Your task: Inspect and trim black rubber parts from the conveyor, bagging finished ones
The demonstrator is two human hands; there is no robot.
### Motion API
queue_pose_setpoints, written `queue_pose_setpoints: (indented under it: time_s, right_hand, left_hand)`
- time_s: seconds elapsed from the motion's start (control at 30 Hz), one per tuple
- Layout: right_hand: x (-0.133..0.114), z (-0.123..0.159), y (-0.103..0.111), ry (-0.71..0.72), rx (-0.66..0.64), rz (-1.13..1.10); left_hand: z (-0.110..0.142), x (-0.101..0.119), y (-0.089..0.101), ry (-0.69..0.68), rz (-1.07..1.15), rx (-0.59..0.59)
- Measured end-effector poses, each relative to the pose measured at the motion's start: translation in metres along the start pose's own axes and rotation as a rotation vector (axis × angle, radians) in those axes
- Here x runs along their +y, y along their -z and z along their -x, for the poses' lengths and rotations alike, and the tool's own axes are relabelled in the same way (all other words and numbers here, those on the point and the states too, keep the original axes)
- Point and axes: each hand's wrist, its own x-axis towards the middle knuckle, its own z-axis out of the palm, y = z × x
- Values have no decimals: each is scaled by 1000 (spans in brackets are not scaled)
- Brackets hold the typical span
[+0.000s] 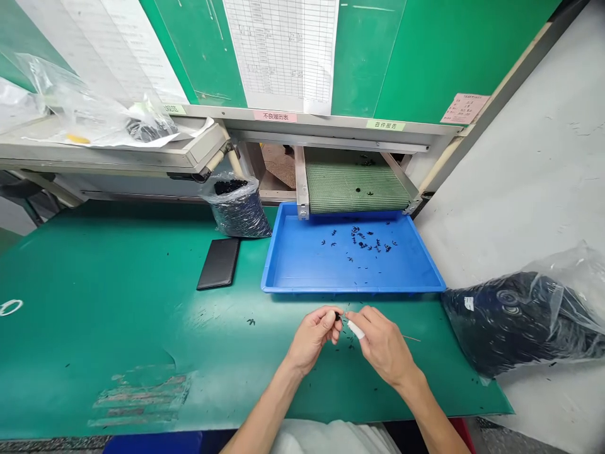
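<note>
My left hand (pixel 309 337) pinches a small black part (pixel 337 316) between thumb and fingertips, just in front of the blue tray. My right hand (pixel 385 343) is closed on a slim tool with a white wrapped section (pixel 356 329). The tool's tip meets or nearly meets the black part; its exact kind is too small to make out. A thin reddish rod (pixel 412 338) shows beyond the right hand; whether it belongs to the tool is unclear. Tiny black scraps (pixel 350 345) lie on the green table mat (pixel 155 302) between my hands.
Several black pieces lie in the blue tray (pixel 302 265), beneath the end of a green conveyor belt (pixel 354 195). A bag of black parts (pixel 239 211) and a black wallet-like case (pixel 218 263) stand left of it. A large filled bag (pixel 520 321) leans at the right wall.
</note>
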Motion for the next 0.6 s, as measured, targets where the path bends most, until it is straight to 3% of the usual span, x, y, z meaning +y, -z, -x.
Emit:
queue_pose_setpoints:
  time_s: [0.33,0.6]
  right_hand:
    - [-4,-8,3,26,-48,124]
    - [-2,-10,4,49,-47,138]
  left_hand:
    - [-2,10,1,-28,-149,59]
    - [-3,12,5,-44,-241,41]
